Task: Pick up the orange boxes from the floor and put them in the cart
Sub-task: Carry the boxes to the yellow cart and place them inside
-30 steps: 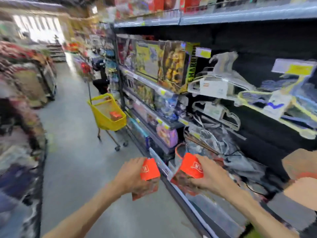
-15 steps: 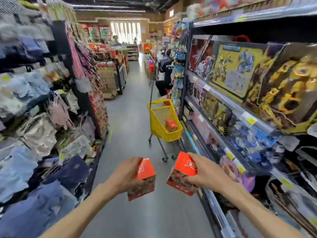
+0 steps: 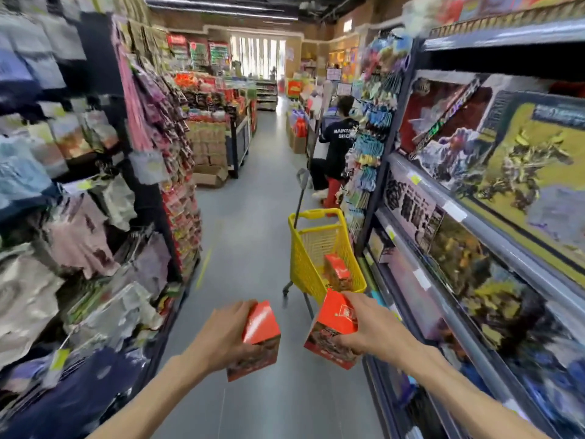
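Note:
I carry two orange boxes at waist height in a shop aisle. My left hand (image 3: 221, 334) grips one orange box (image 3: 258, 339) from its left side. My right hand (image 3: 368, 327) grips the other orange box (image 3: 332, 327) from its right side. The yellow cart (image 3: 304, 258) stands just ahead, against the right-hand shelving, its rear rim close above the right box. Another orange box (image 3: 337, 270) lies inside the cart.
Toy boxes fill the right shelves (image 3: 474, 217). Hanging clothes and packets line the left rack (image 3: 95, 217). A person in a dark shirt (image 3: 335, 147) crouches beyond the cart on the right. The grey floor (image 3: 247, 217) runs between the racks, with cardboard cartons (image 3: 209, 175) further back.
The view has swung left from the right shelves to look down the aisle. The cart now appears closer and more central. Both hands keep hold of their boxes.

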Demonstrator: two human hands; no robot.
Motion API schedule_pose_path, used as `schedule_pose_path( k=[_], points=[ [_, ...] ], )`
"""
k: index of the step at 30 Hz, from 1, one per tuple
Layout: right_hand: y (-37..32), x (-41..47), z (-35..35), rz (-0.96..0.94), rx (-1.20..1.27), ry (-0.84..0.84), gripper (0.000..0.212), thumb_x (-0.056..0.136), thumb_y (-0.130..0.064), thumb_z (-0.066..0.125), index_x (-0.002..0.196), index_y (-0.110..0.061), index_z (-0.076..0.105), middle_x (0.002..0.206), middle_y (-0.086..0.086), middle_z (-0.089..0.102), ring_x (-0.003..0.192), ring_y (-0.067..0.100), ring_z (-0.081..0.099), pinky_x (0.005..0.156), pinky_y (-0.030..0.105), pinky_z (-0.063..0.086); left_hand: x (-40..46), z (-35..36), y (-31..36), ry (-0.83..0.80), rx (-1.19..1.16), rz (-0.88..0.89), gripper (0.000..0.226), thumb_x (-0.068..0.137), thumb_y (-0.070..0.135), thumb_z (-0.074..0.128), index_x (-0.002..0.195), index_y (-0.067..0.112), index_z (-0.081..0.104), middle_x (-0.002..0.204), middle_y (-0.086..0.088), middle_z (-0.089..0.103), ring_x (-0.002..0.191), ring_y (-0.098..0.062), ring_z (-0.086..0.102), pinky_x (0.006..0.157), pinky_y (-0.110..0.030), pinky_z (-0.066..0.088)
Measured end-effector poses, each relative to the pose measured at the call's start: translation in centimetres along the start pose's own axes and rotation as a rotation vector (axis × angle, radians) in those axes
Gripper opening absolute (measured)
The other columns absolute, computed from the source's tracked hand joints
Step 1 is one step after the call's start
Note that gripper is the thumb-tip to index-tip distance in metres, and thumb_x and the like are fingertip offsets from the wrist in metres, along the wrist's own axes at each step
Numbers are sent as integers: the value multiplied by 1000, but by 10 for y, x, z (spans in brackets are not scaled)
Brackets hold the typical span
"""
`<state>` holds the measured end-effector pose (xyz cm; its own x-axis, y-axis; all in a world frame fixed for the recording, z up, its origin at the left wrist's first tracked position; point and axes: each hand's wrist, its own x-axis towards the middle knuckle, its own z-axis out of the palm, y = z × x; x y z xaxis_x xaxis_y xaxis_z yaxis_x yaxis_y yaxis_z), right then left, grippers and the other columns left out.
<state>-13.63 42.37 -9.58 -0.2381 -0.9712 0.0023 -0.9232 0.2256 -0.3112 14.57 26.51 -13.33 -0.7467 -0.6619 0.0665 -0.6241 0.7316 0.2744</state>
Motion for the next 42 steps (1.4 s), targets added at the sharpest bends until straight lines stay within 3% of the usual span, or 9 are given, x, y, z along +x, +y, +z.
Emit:
schedule_pose_path(
  k=[4,10,23,28,31,33,35,39,42],
  points=[
    [16,100,3,60,13,5,98,61,-75,63,144,-32,32,132,-5,54,119,18,53,93,37,46,107,3,-49,-36,-20,57,87,63,70,64,136,26,46,121,1,59,111,-25,56,90,-37,43],
    [50,229,-14,193,90,80,95,61,-74,68,141,-33,36,125,-8,56,114,14,54,91,35,47,280,-9,-88,-105,-56,171,97,60,70,65,142,23,41,132,1,55,119,-22,52,97,-32,38],
    [231,458,-19,475,129,163,76,65,-67,70,128,-34,44,111,-9,56,102,16,55,81,40,49,637,63,-87,-180,-18,418,104,60,87,62,141,25,41,134,1,54,123,-24,50,101,-41,38],
    [290,513,-7,610,121,155,99,64,-85,59,143,-31,33,128,-7,52,114,19,53,87,39,46,735,93,-77,-252,11,511,106,59,93,54,140,25,43,132,2,55,122,-25,52,102,-44,37],
    [319,532,9,700,120,183,118,52,-103,30,143,-28,35,127,-1,56,115,24,55,89,40,47,783,114,-72,-306,22,593,107,60,95,51,139,24,42,132,2,55,121,-25,53,98,-44,38],
    [336,540,26,782,128,172,123,49,-105,23,143,-27,35,122,2,59,114,27,56,93,43,47,810,132,-71,-344,21,639,105,61,95,52,138,24,42,130,3,56,119,-25,54,97,-42,39],
    [347,546,42,876,142,156,118,53,-102,36,143,-26,35,125,4,58,117,28,54,96,46,45,835,153,-70,-404,10,689,103,62,95,53,138,26,42,130,5,55,120,-23,53,98,-42,39],
    [360,557,83,1059,178,135,101,66,-74,63,146,-26,27,138,2,48,126,27,47,102,43,41,878,204,-74,-503,62,780,108,63,98,44,140,23,40,131,4,53,122,-25,51,101,-45,39],
    [366,565,119,1181,199,129,103,65,-81,56,146,-23,29,137,4,48,127,28,46,104,43,39,898,242,-84,-583,95,850,110,65,98,34,143,20,38,135,2,51,124,-27,49,105,-47,37]
  ],
)
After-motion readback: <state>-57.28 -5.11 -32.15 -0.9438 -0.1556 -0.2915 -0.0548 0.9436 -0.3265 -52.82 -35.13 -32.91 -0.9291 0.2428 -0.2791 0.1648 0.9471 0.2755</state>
